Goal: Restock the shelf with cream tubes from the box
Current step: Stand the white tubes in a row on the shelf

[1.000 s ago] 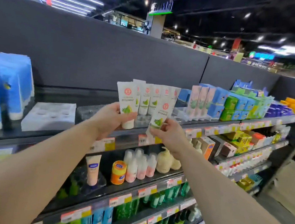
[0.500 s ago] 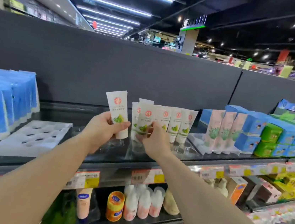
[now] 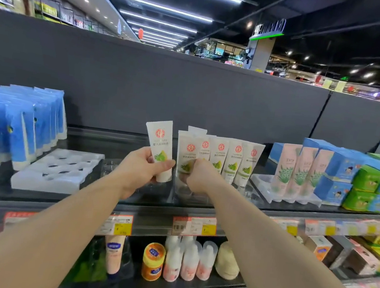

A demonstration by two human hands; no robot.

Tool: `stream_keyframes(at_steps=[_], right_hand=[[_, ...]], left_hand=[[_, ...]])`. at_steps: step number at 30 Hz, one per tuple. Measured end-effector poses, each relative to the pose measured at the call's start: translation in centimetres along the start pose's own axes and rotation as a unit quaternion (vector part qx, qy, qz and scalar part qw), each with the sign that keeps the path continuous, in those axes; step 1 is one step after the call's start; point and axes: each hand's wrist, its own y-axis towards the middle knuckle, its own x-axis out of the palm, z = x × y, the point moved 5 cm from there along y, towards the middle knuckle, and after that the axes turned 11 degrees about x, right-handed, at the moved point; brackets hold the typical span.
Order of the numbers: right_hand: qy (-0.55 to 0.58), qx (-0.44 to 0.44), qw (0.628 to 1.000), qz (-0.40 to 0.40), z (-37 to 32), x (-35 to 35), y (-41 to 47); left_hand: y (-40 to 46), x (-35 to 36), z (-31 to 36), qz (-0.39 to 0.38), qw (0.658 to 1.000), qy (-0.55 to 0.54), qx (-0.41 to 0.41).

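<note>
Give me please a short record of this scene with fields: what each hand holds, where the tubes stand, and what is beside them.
left hand: holds one white cream tube upright, lifted off the shelf
right hand: grips another white tube at the left end of the row
row of white tubes: upright on the top shelf
left neighbour: empty white holder tray, then blue tubes
right neighbour: pink tubes

bright ceiling strip lights (image 3: 158, 6) overhead, glare on glossy shelf (image 3: 296, 208), wide-angle bending at edges, right-side products soft, blurred.
</note>
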Motion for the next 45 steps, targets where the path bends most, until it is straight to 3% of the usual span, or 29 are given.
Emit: stream_keyframes(at_steps=[9, 15, 18, 21, 24, 28, 32, 37, 40, 45], right_hand=[[-0.034, 0.022, 0.999, -0.036, 0.0, 0.2, 0.2], [0.092, 0.043, 0.995, -0.018, 1.4, 0.2, -0.5], [0.117, -0.007, 0.992, 0.04, 1.7, -1.6, -2.0], [0.126, -0.089, 0.988, 0.005, 0.4, -2.1, -3.8], [0.15, -0.11, 0.982, 0.043, 0.2, -2.8, -4.4], [0.208, -0.058, 0.974, 0.073, 2.8, -4.3, -3.4], [0.227, 0.004, 0.971, 0.078, 5.5, -4.0, -1.5], [0.194, -0.003, 0.977, 0.085, 5.2, -2.0, -0.5], [0.171, -0.024, 0.981, 0.084, 4.5, -1.7, -0.5], [0.138, -0.034, 0.986, 0.084, 4.5, -1.6, -0.1]], left_hand=[[-0.6, -0.2, -0.5, -0.024, 1.0, -0.016, -0.002], [-0.7, 0.3, -0.2, -0.023, 1.0, 0.014, 0.001], [-0.4, 0.8, 0.7, -0.027, 0.999, 0.012, 0.013], [-0.3, 2.4, 1.6, -0.056, 0.998, 0.015, 0.032], [-0.1, 4.1, 2.1, -0.073, 0.996, -0.001, 0.049], [0.7, 2.6, 1.7, -0.035, 0.991, 0.116, 0.063], [0.4, 1.6, -0.2, -0.076, 0.953, 0.287, 0.066], [-0.1, 2.5, -1.5, -0.126, 0.877, 0.455, 0.085], [0.0, 2.8, -1.5, -0.137, 0.852, 0.496, 0.098], [0.2, 2.8, -1.8, -0.145, 0.838, 0.513, 0.113]])
